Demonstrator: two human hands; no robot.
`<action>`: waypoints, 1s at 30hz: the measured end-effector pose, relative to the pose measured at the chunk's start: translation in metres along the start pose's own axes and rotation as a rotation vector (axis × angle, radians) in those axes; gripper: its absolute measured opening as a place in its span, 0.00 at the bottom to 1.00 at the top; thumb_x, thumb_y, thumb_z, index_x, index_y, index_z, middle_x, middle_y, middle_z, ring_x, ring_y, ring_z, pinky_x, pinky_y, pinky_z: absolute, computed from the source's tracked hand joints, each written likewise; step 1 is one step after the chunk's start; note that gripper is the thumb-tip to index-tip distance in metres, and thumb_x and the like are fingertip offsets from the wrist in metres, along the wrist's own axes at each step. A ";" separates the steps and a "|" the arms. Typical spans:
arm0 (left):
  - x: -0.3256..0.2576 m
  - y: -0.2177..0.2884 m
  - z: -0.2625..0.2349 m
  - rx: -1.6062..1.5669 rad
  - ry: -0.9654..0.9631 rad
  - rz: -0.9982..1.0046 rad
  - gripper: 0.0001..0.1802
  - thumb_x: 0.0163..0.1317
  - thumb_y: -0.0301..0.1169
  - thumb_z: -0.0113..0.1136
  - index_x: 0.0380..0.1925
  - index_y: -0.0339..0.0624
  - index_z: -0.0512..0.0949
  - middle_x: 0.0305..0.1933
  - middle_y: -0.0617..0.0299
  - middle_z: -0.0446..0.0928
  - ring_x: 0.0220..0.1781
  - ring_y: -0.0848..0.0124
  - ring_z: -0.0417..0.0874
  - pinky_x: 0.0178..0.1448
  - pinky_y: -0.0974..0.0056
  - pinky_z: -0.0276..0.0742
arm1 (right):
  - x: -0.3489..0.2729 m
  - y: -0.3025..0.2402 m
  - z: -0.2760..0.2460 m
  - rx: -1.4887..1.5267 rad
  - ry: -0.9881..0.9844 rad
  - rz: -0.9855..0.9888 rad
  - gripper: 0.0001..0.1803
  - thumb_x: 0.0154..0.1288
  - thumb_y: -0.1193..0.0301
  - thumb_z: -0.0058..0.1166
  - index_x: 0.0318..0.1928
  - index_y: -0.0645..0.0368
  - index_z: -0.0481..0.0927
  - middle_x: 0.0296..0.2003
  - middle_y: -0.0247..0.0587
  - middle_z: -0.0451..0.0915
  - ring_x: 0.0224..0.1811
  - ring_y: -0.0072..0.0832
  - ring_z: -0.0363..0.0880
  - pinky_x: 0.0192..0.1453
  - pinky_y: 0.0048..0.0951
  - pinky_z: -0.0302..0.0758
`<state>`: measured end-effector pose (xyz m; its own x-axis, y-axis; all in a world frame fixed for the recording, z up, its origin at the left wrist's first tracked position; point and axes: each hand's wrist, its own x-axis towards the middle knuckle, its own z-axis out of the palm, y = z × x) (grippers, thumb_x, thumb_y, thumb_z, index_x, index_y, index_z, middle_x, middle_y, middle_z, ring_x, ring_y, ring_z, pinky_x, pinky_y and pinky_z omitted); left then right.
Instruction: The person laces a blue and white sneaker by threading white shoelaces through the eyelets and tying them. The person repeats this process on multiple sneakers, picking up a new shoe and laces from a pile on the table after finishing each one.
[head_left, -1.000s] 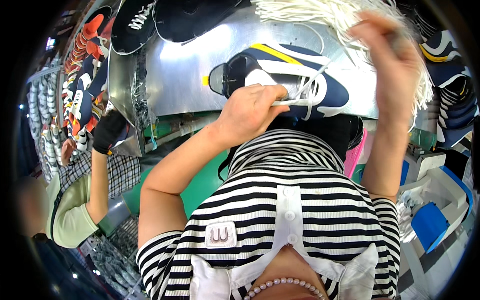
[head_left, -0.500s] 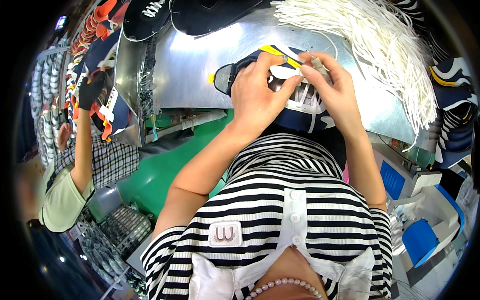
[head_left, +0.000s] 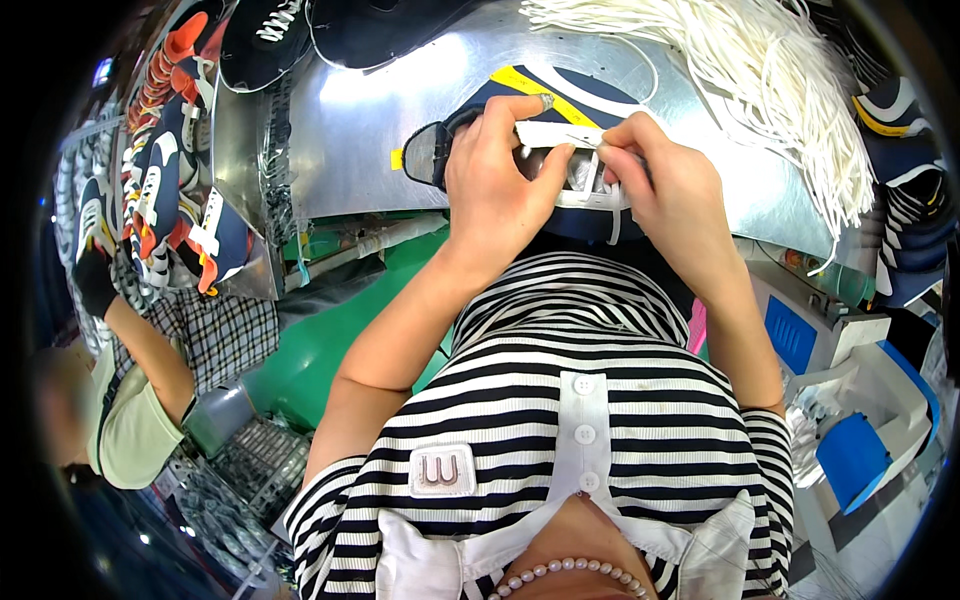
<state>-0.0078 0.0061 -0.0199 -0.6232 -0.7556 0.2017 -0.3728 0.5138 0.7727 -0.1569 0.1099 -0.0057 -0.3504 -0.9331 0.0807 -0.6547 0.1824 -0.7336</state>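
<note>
- I am looking down at a metal table (head_left: 360, 150) with a navy shoe (head_left: 500, 100) lying on it just in front of my striped shirt (head_left: 560, 400); both hands are on the shoe.
- No real container is in reach. The nearest thing to one is the table itself, which is bearing a loose heap of white laces (head_left: 760, 70) at the far right, well apart from the shoe, and dark shoes (head_left: 260, 30) along the far edge.
- To the left, a rack (head_left: 160, 170) is holding rows of navy, white and orange shoes packed close together.
- At the right, white and blue boxes (head_left: 860, 420) are sitting below the table edge; I cannot tell what is in them.
- My left hand (head_left: 500, 190) is lying over the shoe's middle, palm down, wrist bent, its fingers (head_left: 515, 110) curling closed over the upper and pressing it down, thumb reaching towards the lace (head_left: 560, 135).
- My right hand (head_left: 665, 190) is coming in from the right, its fingers (head_left: 620, 135) pinching shut on the white lace end at the top of the shoe, just beside the left thumb.
- Both forearms are rising from the lower edge and meeting over the shoe.
- At the far left another person's arm (head_left: 140, 340) is reaching up towards the rack, in a dark glove (head_left: 95, 280).
</note>
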 end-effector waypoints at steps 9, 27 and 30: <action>0.003 0.003 0.004 -0.154 -0.023 -0.125 0.25 0.58 0.19 0.64 0.55 0.33 0.66 0.43 0.53 0.83 0.46 0.75 0.82 0.48 0.72 0.76 | 0.018 -0.007 0.017 -0.322 0.085 -0.144 0.07 0.68 0.68 0.55 0.40 0.57 0.73 0.26 0.41 0.81 0.25 0.40 0.80 0.28 0.36 0.73; 0.009 0.011 -0.036 -0.075 -0.201 0.018 0.26 0.63 0.35 0.65 0.54 0.30 0.69 0.50 0.46 0.79 0.48 0.53 0.81 0.54 0.55 0.76 | -0.014 0.039 -0.008 0.258 0.429 0.172 0.08 0.63 0.70 0.66 0.39 0.58 0.83 0.22 0.32 0.81 0.22 0.14 0.76 0.24 0.19 0.68; 0.000 0.027 -0.036 0.296 -0.242 0.304 0.26 0.52 0.34 0.74 0.50 0.36 0.76 0.50 0.49 0.80 0.51 0.53 0.81 0.55 0.57 0.76 | -0.037 0.019 -0.012 0.136 0.086 0.312 0.12 0.60 0.63 0.68 0.37 0.55 0.82 0.19 0.32 0.80 0.20 0.21 0.78 0.23 0.25 0.69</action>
<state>0.0065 0.0056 0.0228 -0.8630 -0.4554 0.2187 -0.3067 0.8163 0.4894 -0.1642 0.1517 -0.0142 -0.5788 -0.8081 -0.1091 -0.4135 0.4062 -0.8148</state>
